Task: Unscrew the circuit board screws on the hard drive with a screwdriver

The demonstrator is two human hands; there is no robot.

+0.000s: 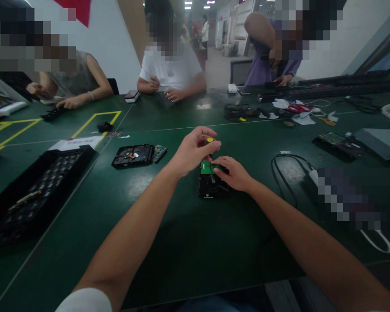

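Observation:
A black hard drive (pixel 213 188) with a green circuit board (pixel 206 167) lies on the table in front of me. My left hand (pixel 199 147) is above its far end, fingers closed around a small screwdriver with a yellow top (pixel 209 140). The screwdriver stands roughly upright over the board; its tip is hidden. My right hand (pixel 233 172) grips the drive from the right side, with its fingers resting on the board and the drive's top. Part of the board is covered by those fingers.
Left of my hands lie another hard drive (pixel 133 155) and a loose circuit board (pixel 159 153). A black tray (pixel 42 190) stands far left. To the right are a cable (pixel 274 167), a drive with a green board (pixel 338 145) and a grey box (pixel 377 143). Several people sit opposite.

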